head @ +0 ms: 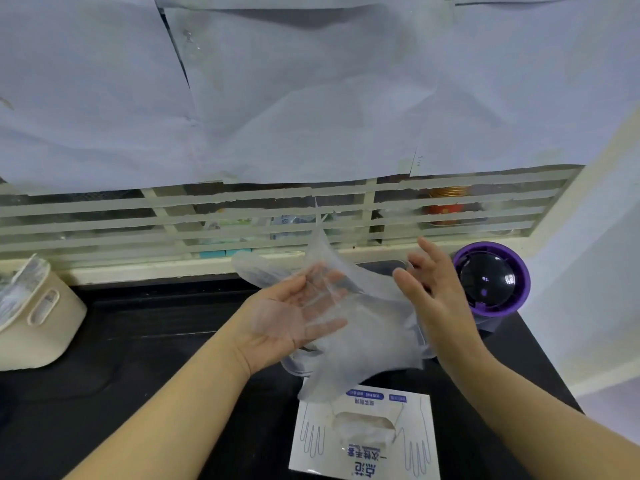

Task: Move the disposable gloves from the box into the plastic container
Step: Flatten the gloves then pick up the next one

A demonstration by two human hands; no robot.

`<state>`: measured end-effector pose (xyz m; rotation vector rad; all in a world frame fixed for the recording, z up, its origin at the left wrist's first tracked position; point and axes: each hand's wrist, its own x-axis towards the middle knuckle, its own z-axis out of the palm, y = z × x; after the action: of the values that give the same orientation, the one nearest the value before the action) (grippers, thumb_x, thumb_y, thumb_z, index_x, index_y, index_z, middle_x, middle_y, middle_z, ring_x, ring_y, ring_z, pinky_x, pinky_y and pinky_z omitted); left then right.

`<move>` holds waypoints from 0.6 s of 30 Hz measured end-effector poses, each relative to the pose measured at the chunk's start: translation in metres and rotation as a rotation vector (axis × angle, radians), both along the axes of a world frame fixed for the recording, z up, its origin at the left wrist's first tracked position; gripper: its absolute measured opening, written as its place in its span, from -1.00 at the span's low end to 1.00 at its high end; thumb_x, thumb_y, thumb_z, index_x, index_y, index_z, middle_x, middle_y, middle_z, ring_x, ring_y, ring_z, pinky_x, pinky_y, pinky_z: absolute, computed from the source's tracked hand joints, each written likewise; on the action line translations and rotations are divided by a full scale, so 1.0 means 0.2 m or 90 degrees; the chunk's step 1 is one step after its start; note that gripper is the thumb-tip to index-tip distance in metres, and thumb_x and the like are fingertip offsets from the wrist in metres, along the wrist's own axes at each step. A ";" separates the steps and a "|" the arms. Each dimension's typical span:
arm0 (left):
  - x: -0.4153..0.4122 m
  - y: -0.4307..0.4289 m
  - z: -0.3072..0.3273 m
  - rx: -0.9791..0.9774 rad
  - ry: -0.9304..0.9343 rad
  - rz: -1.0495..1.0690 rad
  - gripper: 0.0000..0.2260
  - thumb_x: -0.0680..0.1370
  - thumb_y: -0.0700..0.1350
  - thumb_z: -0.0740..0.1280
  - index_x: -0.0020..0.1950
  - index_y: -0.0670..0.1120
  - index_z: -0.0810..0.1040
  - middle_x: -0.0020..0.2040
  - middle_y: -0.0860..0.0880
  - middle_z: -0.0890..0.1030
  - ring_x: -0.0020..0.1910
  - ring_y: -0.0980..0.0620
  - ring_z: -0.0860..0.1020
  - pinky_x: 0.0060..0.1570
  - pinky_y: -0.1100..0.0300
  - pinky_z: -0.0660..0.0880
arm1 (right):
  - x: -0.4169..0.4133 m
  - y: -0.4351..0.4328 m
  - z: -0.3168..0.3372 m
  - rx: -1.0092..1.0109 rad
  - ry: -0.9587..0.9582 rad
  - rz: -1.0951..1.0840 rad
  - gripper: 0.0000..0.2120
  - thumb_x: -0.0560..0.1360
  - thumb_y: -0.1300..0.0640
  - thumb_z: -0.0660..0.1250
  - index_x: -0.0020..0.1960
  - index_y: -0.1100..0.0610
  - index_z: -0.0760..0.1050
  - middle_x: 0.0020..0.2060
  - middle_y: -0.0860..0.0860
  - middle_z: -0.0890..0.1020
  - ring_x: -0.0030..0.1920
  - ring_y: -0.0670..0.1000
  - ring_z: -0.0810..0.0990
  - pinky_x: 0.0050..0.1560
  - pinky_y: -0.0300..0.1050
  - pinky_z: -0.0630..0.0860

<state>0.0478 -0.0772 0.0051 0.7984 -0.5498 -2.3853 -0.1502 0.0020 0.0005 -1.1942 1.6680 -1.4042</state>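
Wall: white paper sheets (311, 81) overlap and cover the upper part of the room, creased and hanging loose at their lower edge.
Worktop: a black counter (156, 341) fills the lower half and carries everything below.
Grille: a pale slatted frame (242, 209) runs along the back of the counter under the paper; blurred items sit behind it, among them a red jar with a gold lid (448, 206).
Tub: a beige container (45, 323) stands at the far left of the counter with clear crinkled plastic in its mouth.
Glove: a thin, see-through disposable glove (367, 327) is held up above the plastic container, draped over the left palm with one corner sticking up.
Box: the white glove box (363, 438) lies flat at the near edge, its oval opening facing up with more film showing inside.
Purple item: a round purple object (491, 278) with a dark dome sits at the right rear.
Plastic container: a clear tray (294, 367) lies just beyond the box, mostly hidden by the glove; its contents cannot be told.
Left hand (287, 317): palm up, fingers straight, the glove resting on it.
Right hand (436, 292): fingers spread and relaxed at the glove's right edge, gripping nothing.
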 end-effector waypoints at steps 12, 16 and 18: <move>-0.07 -0.17 -0.09 -0.028 -0.160 0.135 -0.79 0.62 -0.12 0.22 0.21 -0.13 0.54 0.15 -0.19 0.64 0.03 -0.11 0.64 -0.05 -0.10 0.61 | -0.16 -0.21 -0.09 0.200 0.022 0.052 -0.64 0.52 0.34 0.31 0.23 0.01 0.56 -0.02 -0.06 0.68 -0.18 -0.10 0.62 -0.18 -0.34 0.55; -0.02 -0.19 -0.10 -0.435 -0.491 0.431 -0.76 0.63 -0.14 0.23 0.30 -0.06 0.45 0.12 0.07 0.55 0.07 0.23 0.53 0.14 0.27 0.50 | -0.17 -0.31 -0.16 0.303 0.326 0.117 -0.66 0.55 0.32 0.24 0.19 0.01 0.59 0.09 -0.08 0.61 -0.12 -0.09 0.56 -0.10 -0.23 0.50; -0.03 -0.19 -0.08 -0.804 -0.576 0.407 -0.82 0.59 -0.11 0.23 0.19 -0.03 0.47 0.04 0.13 0.51 0.01 0.24 0.51 0.06 0.40 0.46 | -0.16 -0.33 -0.19 0.327 0.404 0.153 -0.62 0.55 0.34 0.18 0.23 0.01 0.57 0.17 -0.04 0.59 -0.18 -0.05 0.55 -0.11 -0.18 0.52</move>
<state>0.0421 -0.1149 -0.0107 1.0939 -1.5865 -0.6711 -0.1822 -0.0645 -0.0375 -1.5410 2.0394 -0.4076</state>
